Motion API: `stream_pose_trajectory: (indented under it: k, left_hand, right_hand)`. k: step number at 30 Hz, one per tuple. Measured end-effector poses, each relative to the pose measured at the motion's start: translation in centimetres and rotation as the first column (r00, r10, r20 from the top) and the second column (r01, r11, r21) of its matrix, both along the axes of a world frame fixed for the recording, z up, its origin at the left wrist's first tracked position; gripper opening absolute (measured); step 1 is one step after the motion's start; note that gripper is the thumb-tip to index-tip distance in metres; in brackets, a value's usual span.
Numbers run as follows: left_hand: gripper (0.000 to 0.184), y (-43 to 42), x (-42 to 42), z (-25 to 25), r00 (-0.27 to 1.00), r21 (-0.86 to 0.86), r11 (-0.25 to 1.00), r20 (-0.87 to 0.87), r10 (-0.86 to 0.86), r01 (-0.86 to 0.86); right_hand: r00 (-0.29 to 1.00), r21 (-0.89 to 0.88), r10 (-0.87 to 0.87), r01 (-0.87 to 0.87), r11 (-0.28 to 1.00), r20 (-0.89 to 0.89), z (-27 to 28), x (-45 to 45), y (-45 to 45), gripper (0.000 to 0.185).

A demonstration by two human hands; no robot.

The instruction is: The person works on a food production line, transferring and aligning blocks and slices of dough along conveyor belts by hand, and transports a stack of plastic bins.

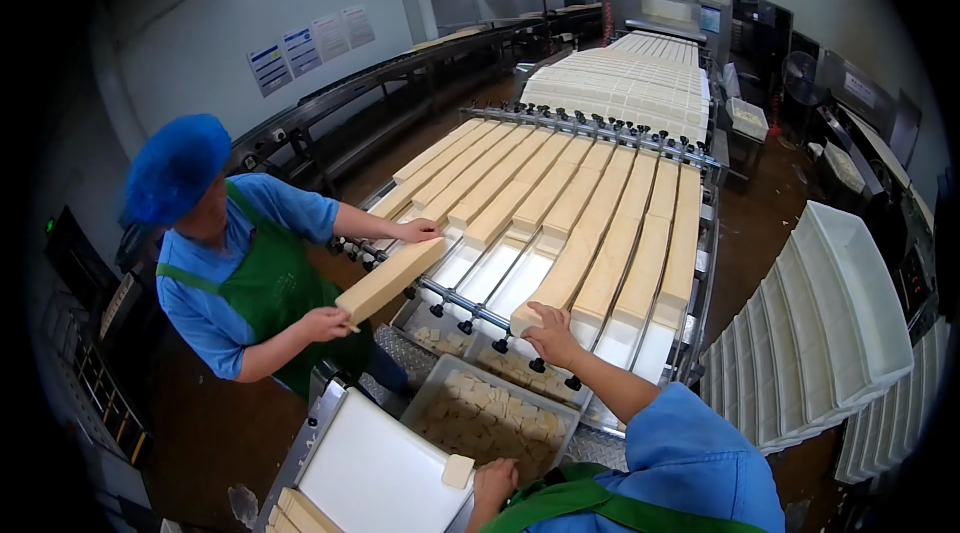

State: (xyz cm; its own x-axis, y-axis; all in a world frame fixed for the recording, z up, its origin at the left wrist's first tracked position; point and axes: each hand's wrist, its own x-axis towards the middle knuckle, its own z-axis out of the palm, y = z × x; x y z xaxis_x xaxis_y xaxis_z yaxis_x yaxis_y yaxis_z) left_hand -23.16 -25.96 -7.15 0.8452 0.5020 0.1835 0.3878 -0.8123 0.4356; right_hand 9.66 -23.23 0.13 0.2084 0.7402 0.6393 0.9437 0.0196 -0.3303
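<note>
Long stacks of thin beige sheets (590,243) lie in lanes on the white conveyor (500,278). My right hand (552,335) is closed round the near end of one stack, at the conveyor's front edge. Low in the view, my left hand (495,485) is beside a small beige piece (458,471) at the edge of a white board (370,463). Its fingers are curled, and whether they hold anything is hidden. A bin of broken pieces (490,413) lies between my hands.
At the left a co-worker in a blue cap (178,168) holds a long stack (390,280) in both hands. Black knobs line a metal bar (465,305) at the conveyor's near edge. Nested white trays (810,333) rise at the right. More stacks (300,513) lie bottom left.
</note>
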Motion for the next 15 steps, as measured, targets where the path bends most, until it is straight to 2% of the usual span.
stream_pose_trajectory:
  k: [15]
  left_hand:
    - [0.017, -0.02, -0.1, -0.24, 0.999, -0.055, 0.997, -0.012, 0.052, -0.053]
  right_hand:
    - [0.998, -0.002, -0.069, 0.069, 0.998, 0.006, -0.57, -0.13, 0.45, 0.013]
